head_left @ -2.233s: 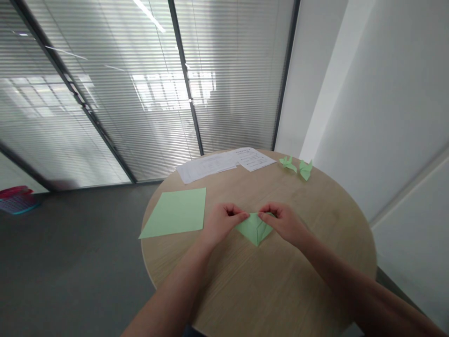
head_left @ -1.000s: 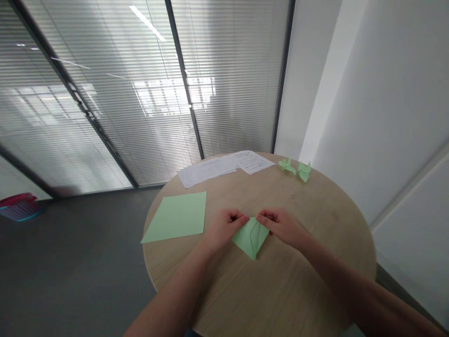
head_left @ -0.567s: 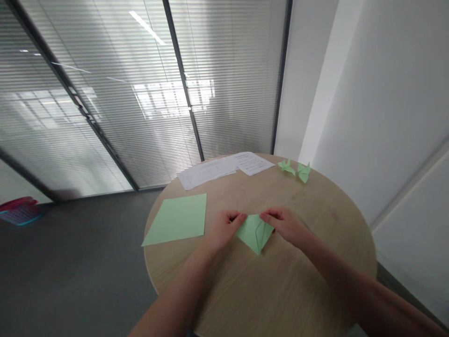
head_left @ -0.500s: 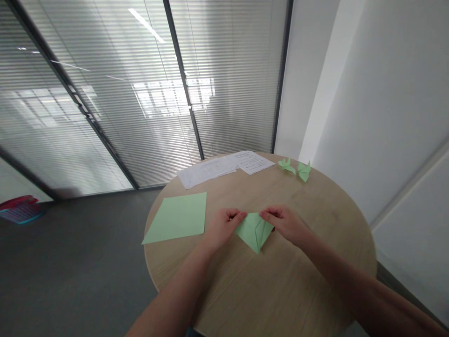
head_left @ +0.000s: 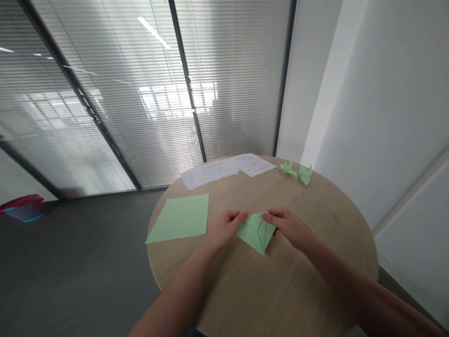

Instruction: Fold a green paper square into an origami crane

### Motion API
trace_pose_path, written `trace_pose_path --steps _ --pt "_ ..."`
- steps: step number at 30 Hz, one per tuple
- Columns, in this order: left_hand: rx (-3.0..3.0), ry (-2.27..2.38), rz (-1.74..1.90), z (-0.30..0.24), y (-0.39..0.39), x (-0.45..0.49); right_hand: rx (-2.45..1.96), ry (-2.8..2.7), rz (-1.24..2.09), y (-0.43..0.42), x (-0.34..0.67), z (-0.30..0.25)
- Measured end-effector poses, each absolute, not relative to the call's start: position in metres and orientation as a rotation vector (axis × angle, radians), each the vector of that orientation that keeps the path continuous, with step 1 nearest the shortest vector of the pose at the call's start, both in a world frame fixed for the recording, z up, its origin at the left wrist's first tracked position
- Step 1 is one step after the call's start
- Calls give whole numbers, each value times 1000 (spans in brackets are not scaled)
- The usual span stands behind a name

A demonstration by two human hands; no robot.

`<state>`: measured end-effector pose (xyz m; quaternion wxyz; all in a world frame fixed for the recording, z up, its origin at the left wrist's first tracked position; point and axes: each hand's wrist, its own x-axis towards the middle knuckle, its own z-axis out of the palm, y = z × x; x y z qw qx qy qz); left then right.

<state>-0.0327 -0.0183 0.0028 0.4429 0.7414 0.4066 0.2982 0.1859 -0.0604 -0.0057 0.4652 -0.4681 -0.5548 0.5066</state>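
Round wood-grain table spread below, flat green paper sheet lay at left, left hand and right hand pinched folded green paper by its far edge — near the table's middle, tip facing nearward — 2 green origami figures sat far right.

Folded paper in both grips

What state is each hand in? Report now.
Left hand: closed, holding the folded green paper by its left side.
Right hand: closed, holding the same paper by its right side.
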Motion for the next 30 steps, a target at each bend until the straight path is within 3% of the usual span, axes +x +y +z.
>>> trace_pose_path --steps 9,19,30 --pt "1892 1005 737 3 -18 -34 -1186 -1459 1218 -60 179 -10" --pt "1818 811 886 9 -25 -35 -1209 -1212 1277 -57 180 -12" --pt "1746 995 923 -2 -16 -31 -1179 -1390 1197 -58 176 -17"
